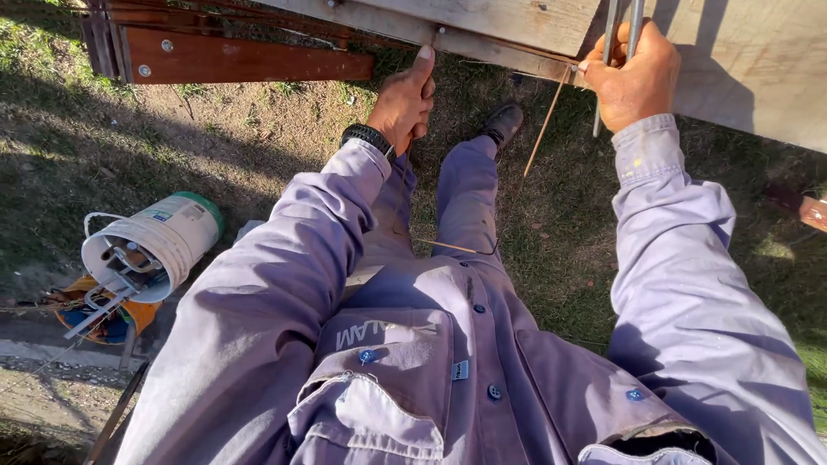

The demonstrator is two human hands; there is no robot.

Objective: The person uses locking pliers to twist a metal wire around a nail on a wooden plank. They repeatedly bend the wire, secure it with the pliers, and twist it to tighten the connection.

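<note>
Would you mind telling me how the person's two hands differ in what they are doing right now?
The left hand presses its thumb up against the wooden plank edge; the right hand is closed around thin metal rods. The left hand has a black wristband at the wrist; the right wrist shows only the cuff. Both are bare, in grey-lilac sleeves.

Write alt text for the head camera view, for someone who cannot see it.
Looking down, a person in a grey work shirt presses the left hand against a wooden board while the right hand grips thin metal rods. A white bucket of tools lies on the grass.
</note>
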